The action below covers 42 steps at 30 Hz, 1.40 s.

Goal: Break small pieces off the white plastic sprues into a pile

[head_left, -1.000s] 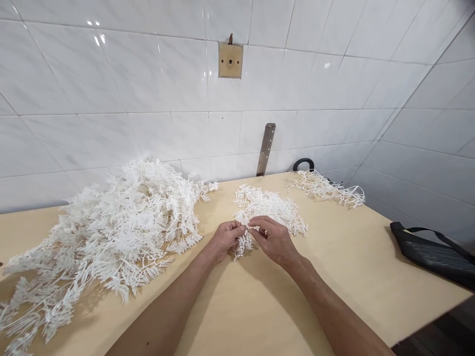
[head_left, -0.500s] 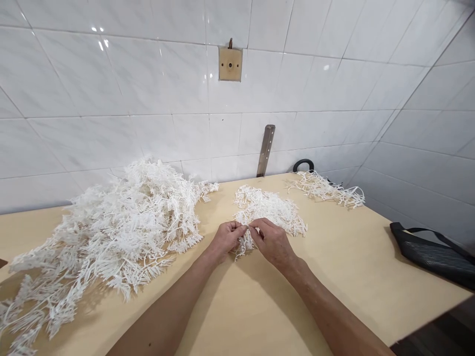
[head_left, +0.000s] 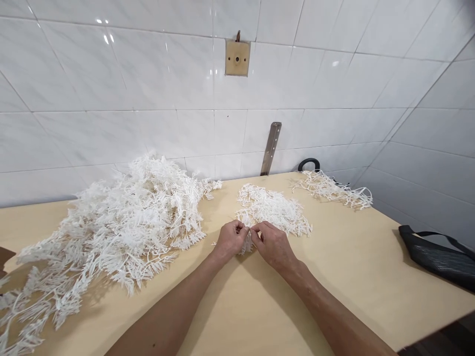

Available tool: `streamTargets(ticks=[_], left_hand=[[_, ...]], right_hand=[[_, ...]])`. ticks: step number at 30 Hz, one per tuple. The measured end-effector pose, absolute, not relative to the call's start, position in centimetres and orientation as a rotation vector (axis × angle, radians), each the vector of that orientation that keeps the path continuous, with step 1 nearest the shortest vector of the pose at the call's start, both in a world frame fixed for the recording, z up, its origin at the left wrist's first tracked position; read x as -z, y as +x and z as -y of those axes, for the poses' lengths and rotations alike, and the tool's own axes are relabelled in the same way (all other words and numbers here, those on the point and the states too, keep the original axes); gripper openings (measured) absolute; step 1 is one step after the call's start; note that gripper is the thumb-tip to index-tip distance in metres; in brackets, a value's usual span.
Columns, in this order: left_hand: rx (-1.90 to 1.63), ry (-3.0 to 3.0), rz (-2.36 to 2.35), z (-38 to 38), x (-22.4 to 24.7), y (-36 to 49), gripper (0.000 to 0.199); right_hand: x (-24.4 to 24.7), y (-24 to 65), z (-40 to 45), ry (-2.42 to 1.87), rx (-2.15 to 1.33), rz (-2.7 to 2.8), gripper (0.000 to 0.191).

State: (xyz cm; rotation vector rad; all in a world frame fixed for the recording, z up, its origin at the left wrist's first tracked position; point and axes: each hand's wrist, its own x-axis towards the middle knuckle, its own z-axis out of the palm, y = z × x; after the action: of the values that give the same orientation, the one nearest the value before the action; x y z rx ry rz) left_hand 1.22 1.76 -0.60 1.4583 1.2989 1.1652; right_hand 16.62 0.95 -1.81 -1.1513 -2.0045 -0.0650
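My left hand (head_left: pixel 232 238) and my right hand (head_left: pixel 272 242) meet fingertip to fingertip at the middle of the table, both pinched on a small white branched piece (head_left: pixel 247 243) that hangs between them. Just behind my hands lies a small pile of short white pieces (head_left: pixel 274 210). To the left spreads a large, tangled heap of white branched strands (head_left: pixel 137 222). A thin bunch of bare white stems (head_left: pixel 337 190) rests at the back right.
A wooden table (head_left: pixel 356 277) stands against a tiled wall. A black bag with a strap (head_left: pixel 438 254) lies at the right edge. A black ring-shaped handle (head_left: pixel 308 164) and a metal strip (head_left: pixel 270 148) are at the back.
The view has shifted slightly, so the scene sits a little further right. My hands stay together, with the white piece between them less spread out below my fingers.
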Motion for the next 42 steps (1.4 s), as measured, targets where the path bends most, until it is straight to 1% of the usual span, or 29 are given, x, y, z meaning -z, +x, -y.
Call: streamTargets(ticks=[5,11,17,25,27,31,32,34,36,38,40,42], left_hand=[[-1.153,1.464,-1.261,-1.8,0.6,1.1,0.031],[-1.185,1.526,-1.344,-1.6,0.8,1.1,0.025],[-1.214,1.801,-1.442,-1.2,1.3,1.3,0.021],[-1.186,1.922,-1.472,-1.3,1.6,1.6,0.018],[-1.217,1.869,-1.476,-1.5,1.8,1.8,0.018],[-1.251,1.66,-1.438,-1.9,2.1,2.0,0.02],[-1.255,1.627,-1.425,-2.0,2.2,2.0,0.021],[-1.269,1.603,-1.424,-2.0,2.2,2.0,0.021],[-1.276,1.635,-1.443,-2.0,2.2,1.9,0.021],[-1.25,1.697,-1.464,-2.1,2.0,1.7,0.021],[-1.206,1.749,-1.48,-2.1,1.7,1.6,0.021],[-1.175,1.77,-1.492,-2.2,1.4,1.5,0.021]], right_hand=[[2.0,16.6,-0.9,-1.147,0.016,2.002,0.019],[2.4,16.4,-0.9,-1.17,0.004,2.015,0.02],[2.9,15.6,-0.8,-1.266,-0.01,1.977,0.02],[2.2,14.6,-0.6,-1.484,-0.35,1.799,0.015],[1.8,14.5,-0.6,-1.493,-0.455,1.726,0.016],[1.4,14.5,-0.9,-1.518,-0.811,1.599,0.021],[1.5,14.5,-1.0,-1.523,-0.837,1.595,0.021],[1.9,14.6,-1.2,-1.494,-0.676,1.652,0.018],[2.4,14.6,-1.3,-1.401,-0.353,1.764,0.015],[2.9,14.7,-1.4,-1.307,-0.094,1.864,0.016],[3.2,14.8,-1.3,-1.271,0.033,1.927,0.02],[3.3,14.8,-1.4,-1.269,0.089,1.954,0.022]])
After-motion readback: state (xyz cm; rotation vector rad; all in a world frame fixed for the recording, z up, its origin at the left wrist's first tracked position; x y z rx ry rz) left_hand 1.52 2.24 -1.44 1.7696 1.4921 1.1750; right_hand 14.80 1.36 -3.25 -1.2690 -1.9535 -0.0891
